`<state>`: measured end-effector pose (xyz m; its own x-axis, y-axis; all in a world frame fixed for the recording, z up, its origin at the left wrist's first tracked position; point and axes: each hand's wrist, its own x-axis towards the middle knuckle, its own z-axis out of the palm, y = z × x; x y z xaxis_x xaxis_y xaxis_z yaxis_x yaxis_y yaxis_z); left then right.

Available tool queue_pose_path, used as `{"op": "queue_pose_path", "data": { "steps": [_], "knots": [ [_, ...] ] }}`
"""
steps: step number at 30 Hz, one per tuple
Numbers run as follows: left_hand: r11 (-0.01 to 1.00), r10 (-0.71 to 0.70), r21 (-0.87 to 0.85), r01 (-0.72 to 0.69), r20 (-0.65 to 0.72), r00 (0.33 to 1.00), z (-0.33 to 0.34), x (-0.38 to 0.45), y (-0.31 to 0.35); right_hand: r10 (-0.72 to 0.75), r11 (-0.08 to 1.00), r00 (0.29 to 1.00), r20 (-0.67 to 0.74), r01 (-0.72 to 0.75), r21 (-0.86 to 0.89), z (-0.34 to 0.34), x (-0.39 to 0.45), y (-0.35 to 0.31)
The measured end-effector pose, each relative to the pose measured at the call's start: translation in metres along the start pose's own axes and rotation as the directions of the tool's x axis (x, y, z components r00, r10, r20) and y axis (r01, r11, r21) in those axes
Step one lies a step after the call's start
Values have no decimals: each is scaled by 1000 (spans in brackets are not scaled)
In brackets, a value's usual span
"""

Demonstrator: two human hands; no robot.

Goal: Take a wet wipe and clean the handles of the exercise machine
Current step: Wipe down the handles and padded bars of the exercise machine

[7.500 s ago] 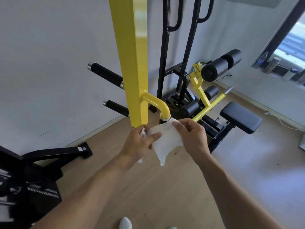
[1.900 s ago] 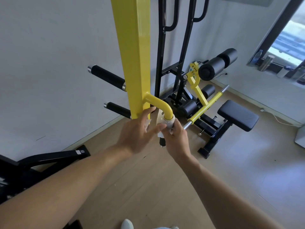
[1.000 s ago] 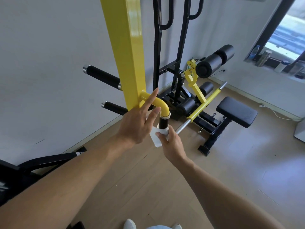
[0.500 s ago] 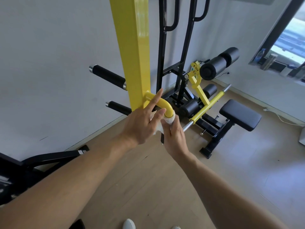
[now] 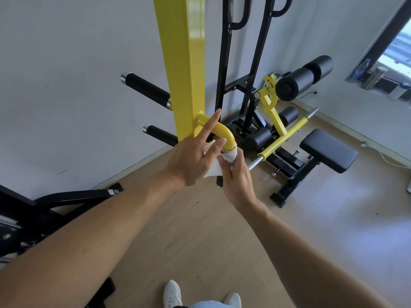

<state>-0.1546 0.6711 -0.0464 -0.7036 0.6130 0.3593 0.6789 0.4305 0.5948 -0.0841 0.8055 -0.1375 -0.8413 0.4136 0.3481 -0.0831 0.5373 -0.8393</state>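
Observation:
A yellow upright post carries a bent yellow tube that turns down into a black handle, mostly hidden by my hands. The white wet wipe is wrapped around the top of that handle, just under the yellow bend. My right hand is closed around the wipe and the handle. My left hand rests against the bend with fingers spread, its index finger pointing up along the tube. Two more black handles, an upper one and a lower one, stick out left of the post.
Behind the post stand a black frame, black foam rollers, a yellow bar and a black padded seat. Another black machine sits at the left. White wall behind, wooden floor below, my white shoes at the bottom.
Over the last second my right hand slid the wipe up the handle from lower down to just below the yellow bend. My left hand stayed against the bend.

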Motion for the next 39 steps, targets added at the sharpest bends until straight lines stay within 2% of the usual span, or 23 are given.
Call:
{"op": "queue_pose_path", "data": {
  "steps": [2,4,7,9,11,13,15,16,18,20,22,26,27,29,31,34,36,37,38,39],
  "knots": [
    [1000,-5,-2,5,-1,1000,0,0,1,109,991,987,118,-98,-91,4,-12,20],
    [1000,-10,10,10,2,1000,0,0,1,301,945,922,242,-254,-208,7,-28,41],
    [999,-15,32,15,18,1000,-1,0,0,490,861,846,210,-432,-268,3,-41,52],
    [999,-14,40,14,2,1000,-1,-5,-1,610,777,769,190,-533,-334,1,-45,51],
    [1000,6,27,-4,-46,999,1,-21,-4,684,726,671,285,-588,-357,3,-52,48],
    [1000,-1,9,2,-159,987,7,-47,-13,680,723,615,399,-654,-225,9,-55,37],
    [981,-194,-48,188,-277,941,14,-76,-31,637,701,612,470,-713,-23,16,-51,21],
    [937,-350,-116,330,-304,886,16,-87,-40,615,699,621,486,-715,28,19,-48,13],
    [783,-621,-255,568,-267,737,15,-105,-56,549,747,650,525,-664,40,25,-41,-5],
    [698,-713,-320,640,-229,663,13,-115,-67,459,777,670,584,-621,102,34,-34,-18],
    [676,-734,-358,644,-257,628,7,-119,-71,420,778,658,625,-616,125,38,-29,-26],
    [653,-756,-359,667,-250,605,-7,-112,-80,537,689,461,707,-723,-52,45,-41,-9],
    [644,-763,-357,676,-233,603,-9,-109,-85,561,673,448,696,-736,-69,47,-45,-6],
    [621,-778,-339,706,-160,608,-15,-101,-96,571,650,494,656,-760,7,61,-44,-9],
    [575,-805,-317,754,-52,592,-24,-95,-105,528,652,575,625,-746,134,78,-35,-31],
    [532,-810,-406,743,12,586,-42,-85,-112,389,762,714,582,-604,232,97,-11,-75],
    [534,-792,-497,684,-11,611,-49,-78,-118,332,827,746,578,-525,203,99,7,-89],
    [539,-786,-519,663,-28,617,-50,-73,-120,349,831,709,613,-536,147,96,13,-88],
    [542,-785,-525,656,-38,619,-49,-69,-121,394,806,642,657,-585,89,91,15,-80],
    [542,-787,-520,660,-41,615,-47,-65,-123,455,757,534,713,-653,6,84,13,-67]
  ]
}}
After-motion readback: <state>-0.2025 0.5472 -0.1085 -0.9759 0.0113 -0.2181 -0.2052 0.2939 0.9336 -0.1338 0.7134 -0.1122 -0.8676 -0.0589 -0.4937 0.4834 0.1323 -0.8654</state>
